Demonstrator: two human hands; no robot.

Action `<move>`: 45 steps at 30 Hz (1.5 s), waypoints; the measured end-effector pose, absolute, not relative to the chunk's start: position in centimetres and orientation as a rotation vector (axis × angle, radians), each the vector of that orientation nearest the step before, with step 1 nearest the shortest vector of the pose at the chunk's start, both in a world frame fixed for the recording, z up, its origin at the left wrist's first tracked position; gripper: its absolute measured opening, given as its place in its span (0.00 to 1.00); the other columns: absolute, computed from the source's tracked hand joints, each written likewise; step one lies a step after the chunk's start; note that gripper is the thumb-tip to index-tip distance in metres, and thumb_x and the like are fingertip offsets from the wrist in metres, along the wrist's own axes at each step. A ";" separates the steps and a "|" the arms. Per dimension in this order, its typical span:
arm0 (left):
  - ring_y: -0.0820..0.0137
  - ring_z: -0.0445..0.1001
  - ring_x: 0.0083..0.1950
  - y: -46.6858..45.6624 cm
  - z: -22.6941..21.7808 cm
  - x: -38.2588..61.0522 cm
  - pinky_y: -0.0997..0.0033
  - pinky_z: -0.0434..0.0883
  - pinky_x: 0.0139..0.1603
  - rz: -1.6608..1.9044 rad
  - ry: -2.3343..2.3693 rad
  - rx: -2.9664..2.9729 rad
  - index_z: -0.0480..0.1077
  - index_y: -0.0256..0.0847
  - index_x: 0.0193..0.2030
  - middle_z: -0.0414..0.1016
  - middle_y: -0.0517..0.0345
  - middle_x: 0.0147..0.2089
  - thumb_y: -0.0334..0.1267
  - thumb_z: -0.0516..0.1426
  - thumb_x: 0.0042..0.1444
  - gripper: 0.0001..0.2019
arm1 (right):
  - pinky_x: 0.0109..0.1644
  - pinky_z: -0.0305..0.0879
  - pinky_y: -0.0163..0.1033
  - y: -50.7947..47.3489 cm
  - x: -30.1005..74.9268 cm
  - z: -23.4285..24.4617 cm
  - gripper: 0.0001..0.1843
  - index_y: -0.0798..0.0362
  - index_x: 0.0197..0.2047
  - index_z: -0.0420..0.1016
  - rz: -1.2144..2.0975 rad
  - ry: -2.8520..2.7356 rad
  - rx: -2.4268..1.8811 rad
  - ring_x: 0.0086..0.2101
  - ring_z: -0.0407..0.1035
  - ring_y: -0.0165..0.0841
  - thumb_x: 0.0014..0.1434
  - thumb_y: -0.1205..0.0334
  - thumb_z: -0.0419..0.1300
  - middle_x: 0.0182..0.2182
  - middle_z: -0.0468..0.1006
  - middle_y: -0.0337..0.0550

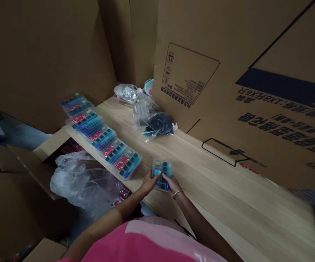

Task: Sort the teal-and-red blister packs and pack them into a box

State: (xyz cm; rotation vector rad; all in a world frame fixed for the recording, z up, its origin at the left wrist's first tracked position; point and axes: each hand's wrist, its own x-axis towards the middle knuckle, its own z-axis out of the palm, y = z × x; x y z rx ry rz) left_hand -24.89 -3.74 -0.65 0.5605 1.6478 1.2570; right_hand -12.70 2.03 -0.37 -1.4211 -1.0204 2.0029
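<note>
Both my hands hold a clear plastic case (161, 165) just above the wooden table. Dark teal squares, a pale piece and a blue stick show inside it. My left hand (150, 181) grips its left edge, the thumb lying on the front. From the right, my right hand (172, 183) grips the other edge, thumb also on the front. Fingers behind the case are hidden. To the left, a row of similar cases (122, 163) overlaps along the table edge; these show red-and-white patterned pieces among the teal squares.
Clear bags, one with dark teal pieces (159, 125), lie at the back of the wooden table (217, 174). Large cardboard sheets (201, 36) stand behind. Left and below, an open carton (12, 189) has a crumpled clear plastic bag (75, 182) over it.
</note>
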 end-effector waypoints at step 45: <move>0.62 0.72 0.51 -7.6 9.3 -35.4 0.60 0.68 0.55 1.650 1.647 0.574 0.66 0.41 0.53 0.73 0.52 0.51 0.31 0.64 0.37 0.31 | 0.49 0.71 0.49 2.4 -22.2 10.4 0.18 0.53 0.39 0.77 2.523 -1.021 -1.109 0.42 0.76 0.45 0.42 0.60 0.68 0.36 0.82 0.45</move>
